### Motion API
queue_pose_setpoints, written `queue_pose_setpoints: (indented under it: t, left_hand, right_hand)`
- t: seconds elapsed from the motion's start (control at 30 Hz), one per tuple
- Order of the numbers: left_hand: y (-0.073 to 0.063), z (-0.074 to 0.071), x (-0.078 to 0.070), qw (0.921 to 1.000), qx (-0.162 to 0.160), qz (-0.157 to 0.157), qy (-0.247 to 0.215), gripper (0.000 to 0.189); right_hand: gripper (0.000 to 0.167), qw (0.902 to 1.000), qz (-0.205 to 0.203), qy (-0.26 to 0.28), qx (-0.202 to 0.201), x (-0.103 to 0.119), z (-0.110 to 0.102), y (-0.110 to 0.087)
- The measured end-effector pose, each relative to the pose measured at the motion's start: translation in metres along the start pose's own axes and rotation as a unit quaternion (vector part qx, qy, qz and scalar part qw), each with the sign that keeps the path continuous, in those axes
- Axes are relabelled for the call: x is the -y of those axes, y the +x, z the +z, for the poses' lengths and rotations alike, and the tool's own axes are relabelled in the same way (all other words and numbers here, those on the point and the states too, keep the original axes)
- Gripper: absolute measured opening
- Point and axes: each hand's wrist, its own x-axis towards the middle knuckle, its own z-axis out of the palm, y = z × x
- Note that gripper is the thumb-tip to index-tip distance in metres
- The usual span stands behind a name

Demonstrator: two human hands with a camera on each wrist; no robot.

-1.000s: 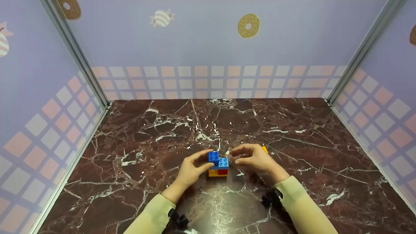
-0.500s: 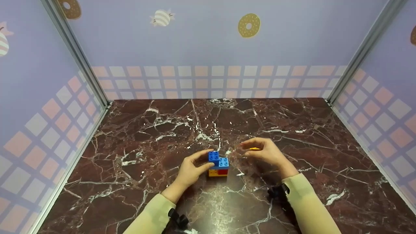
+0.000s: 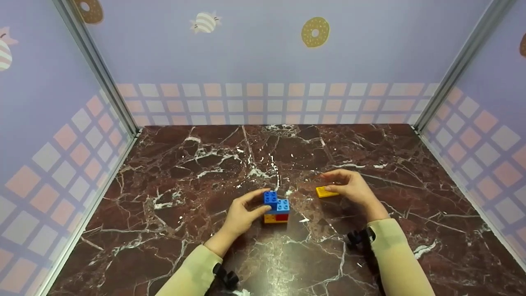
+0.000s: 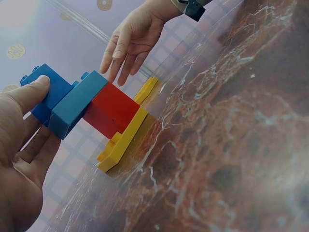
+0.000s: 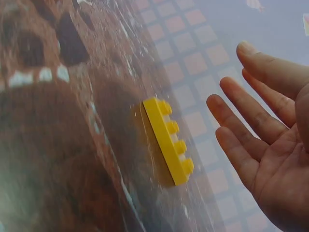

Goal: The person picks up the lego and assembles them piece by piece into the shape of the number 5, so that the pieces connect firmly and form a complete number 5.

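Observation:
A small stack of toy building bricks stands on the marbled table: a yellow plate (image 4: 126,140) at the bottom, a red brick (image 4: 113,111) on it, a light blue brick (image 3: 283,205) above, and a dark blue brick (image 3: 270,198) on top at the left. My left hand (image 3: 242,213) pinches the dark blue brick between thumb and fingers. A loose yellow plate (image 5: 166,142) with a row of studs lies flat on the table, right of the stack. Over it hovers my right hand (image 3: 349,187), fingers spread apart, gripping nothing; in the right wrist view a gap shows between fingers and plate.
The dark red marbled tabletop (image 3: 197,172) is enclosed by pale purple panels (image 3: 263,49) at the back and both sides, joined by metal corner posts (image 3: 98,70). Both wrists carry small black camera mounts (image 3: 225,276).
My right hand has moved right, away from the stack, to above the loose yellow plate, more of which now shows. The left hand and the stack have stayed in place.

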Motion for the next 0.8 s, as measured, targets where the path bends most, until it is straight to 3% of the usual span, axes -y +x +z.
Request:
queue_pose_setpoints:
  t: [0.5,0.8]
  left_hand:
    - [0.0,0.0,0.0,1.0,0.0,-0.001,0.004,0.048]
    - [-0.001,0.0,0.0,1.0,0.001,-0.005,0.003,0.049]
  right_hand:
    - [0.045,0.9935,0.028,-0.11,0.008,-0.021,-0.008,0.0]
    - [0.046,0.9899,0.048,-0.133,0.008,-0.026,-0.006,0.001]
